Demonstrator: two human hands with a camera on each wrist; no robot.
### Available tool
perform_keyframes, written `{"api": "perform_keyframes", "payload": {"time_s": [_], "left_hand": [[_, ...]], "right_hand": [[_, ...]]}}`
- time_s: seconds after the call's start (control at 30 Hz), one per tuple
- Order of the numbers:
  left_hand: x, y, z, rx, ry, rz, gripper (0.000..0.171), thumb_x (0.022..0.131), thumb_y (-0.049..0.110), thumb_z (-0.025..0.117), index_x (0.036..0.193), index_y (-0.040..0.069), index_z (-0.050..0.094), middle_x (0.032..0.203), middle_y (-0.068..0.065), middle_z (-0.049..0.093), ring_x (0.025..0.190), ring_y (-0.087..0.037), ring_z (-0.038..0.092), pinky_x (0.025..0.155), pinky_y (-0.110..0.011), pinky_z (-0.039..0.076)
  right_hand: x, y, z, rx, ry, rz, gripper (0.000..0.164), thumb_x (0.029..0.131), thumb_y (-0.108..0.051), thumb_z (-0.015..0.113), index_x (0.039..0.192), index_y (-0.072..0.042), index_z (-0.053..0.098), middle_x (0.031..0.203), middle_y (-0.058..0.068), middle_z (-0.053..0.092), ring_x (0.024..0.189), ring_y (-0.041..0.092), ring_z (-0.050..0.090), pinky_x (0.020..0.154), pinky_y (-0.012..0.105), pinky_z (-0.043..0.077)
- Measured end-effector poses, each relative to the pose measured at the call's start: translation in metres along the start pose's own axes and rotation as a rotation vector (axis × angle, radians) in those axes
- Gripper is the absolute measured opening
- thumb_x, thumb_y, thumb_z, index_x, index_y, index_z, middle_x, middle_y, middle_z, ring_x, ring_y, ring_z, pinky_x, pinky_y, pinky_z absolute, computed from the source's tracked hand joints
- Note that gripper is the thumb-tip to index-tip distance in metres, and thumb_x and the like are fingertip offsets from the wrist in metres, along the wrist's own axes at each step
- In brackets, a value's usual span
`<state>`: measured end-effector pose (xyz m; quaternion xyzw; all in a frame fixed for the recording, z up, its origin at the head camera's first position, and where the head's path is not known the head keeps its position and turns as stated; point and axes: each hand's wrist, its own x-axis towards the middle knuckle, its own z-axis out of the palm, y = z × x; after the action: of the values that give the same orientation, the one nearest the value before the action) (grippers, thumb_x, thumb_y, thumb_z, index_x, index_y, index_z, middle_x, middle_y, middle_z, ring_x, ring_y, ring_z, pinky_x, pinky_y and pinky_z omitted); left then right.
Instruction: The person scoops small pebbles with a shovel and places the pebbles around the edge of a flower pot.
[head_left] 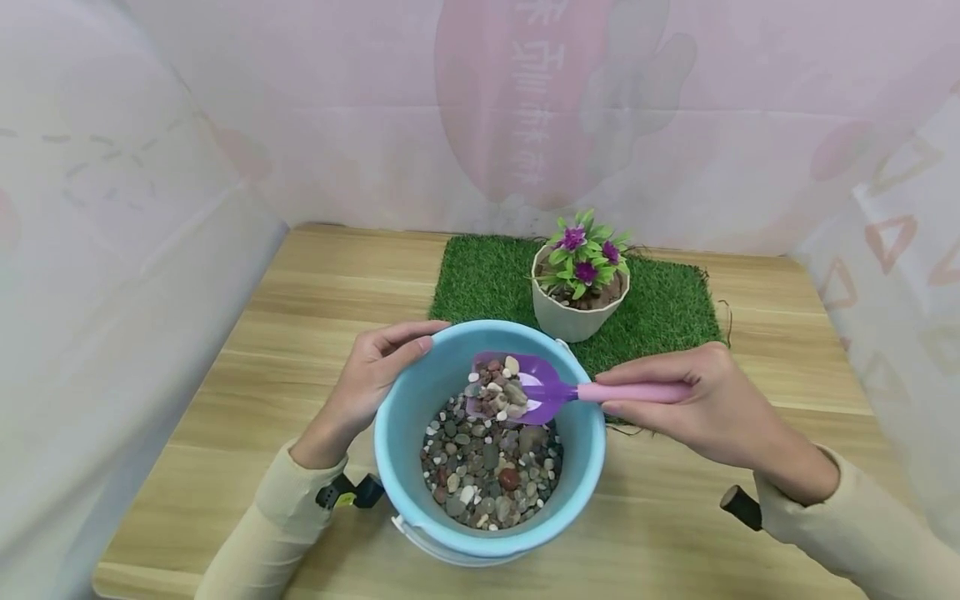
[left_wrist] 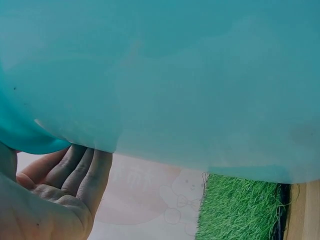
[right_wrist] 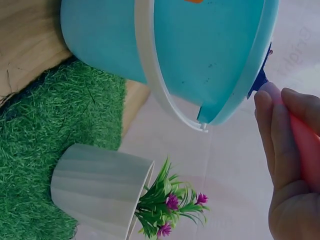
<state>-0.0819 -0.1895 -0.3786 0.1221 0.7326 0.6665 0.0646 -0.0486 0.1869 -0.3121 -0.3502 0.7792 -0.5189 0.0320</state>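
A light-blue bucket [head_left: 395, 492] holds many mixed pebbles [head_left: 491, 479] in its bottom. My left hand [head_left: 367, 379] grips its rim at the far left, thumb over the edge and fingers along the outside; in the left wrist view the fingers [left_wrist: 95, 175] lie against the wall. My right hand [head_left: 701, 408] grips the pink handle of a small purple shovel [head_left: 558, 392]. The shovel's blade is over the bucket's opening, loaded with a small heap of pebbles [head_left: 497, 387]. In the right wrist view the bucket's rim hides most of the blade.
Behind the bucket, a white flowerpot [head_left: 566, 321] with a purple-flowered plant [head_left: 585, 258] stands on a green turf mat [head_left: 480, 275]. The bucket's white handle [right_wrist: 150, 60] hangs down its side. The wooden table [head_left: 300, 325] is bordered by printed cloth walls.
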Motion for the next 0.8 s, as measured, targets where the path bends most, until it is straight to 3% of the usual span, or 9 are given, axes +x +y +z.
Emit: {"api": "perform_keyframes", "payload": {"time_s": [0.07, 0.4, 0.63, 0.8], "left_hand": [[0.0, 0.0, 0.0, -0.001, -0.001, 0.002, 0.035, 0.109, 0.015, 0.057, 0.138, -0.003, 0.065, 0.135, -0.027, 0.069, 0.097, -0.017, 0.08, 0.08, -0.045, 0.071], [0.001, 0.0, 0.0, -0.007, -0.014, 0.009, 0.035, 0.109, 0.014, 0.057, 0.138, -0.004, 0.065, 0.134, -0.028, 0.069, 0.097, -0.02, 0.081, 0.08, -0.046, 0.071], [0.001, 0.0, -0.001, -0.017, -0.023, 0.015, 0.035, 0.109, 0.013, 0.057, 0.139, -0.004, 0.064, 0.134, -0.028, 0.069, 0.1, -0.02, 0.08, 0.081, -0.046, 0.071], [0.0, 0.001, -0.001, -0.031, -0.024, 0.014, 0.036, 0.109, 0.013, 0.057, 0.139, -0.005, 0.064, 0.133, -0.027, 0.07, 0.1, -0.019, 0.08, 0.082, -0.046, 0.071]], "right_hand": [[-0.003, -0.001, -0.003, -0.023, 0.015, 0.03, 0.034, 0.086, 0.007, 0.083, 0.112, -0.014, 0.082, 0.104, -0.001, 0.083, 0.088, 0.01, 0.081, 0.064, 0.027, 0.069], [-0.011, -0.004, -0.017, -0.1, 0.087, 0.032, 0.038, 0.076, 0.017, 0.085, 0.109, -0.003, 0.082, 0.101, 0.003, 0.084, 0.091, 0.011, 0.08, 0.067, 0.027, 0.069], [-0.021, -0.004, -0.029, -0.185, 0.145, -0.003, 0.043, 0.073, 0.021, 0.084, 0.108, -0.003, 0.082, 0.1, -0.002, 0.084, 0.09, 0.008, 0.08, 0.067, 0.017, 0.067], [-0.033, -0.005, -0.037, -0.207, 0.212, 0.041, 0.044, 0.073, 0.022, 0.084, 0.109, -0.003, 0.082, 0.101, -0.001, 0.084, 0.089, 0.007, 0.08, 0.058, 0.014, 0.063]]}}
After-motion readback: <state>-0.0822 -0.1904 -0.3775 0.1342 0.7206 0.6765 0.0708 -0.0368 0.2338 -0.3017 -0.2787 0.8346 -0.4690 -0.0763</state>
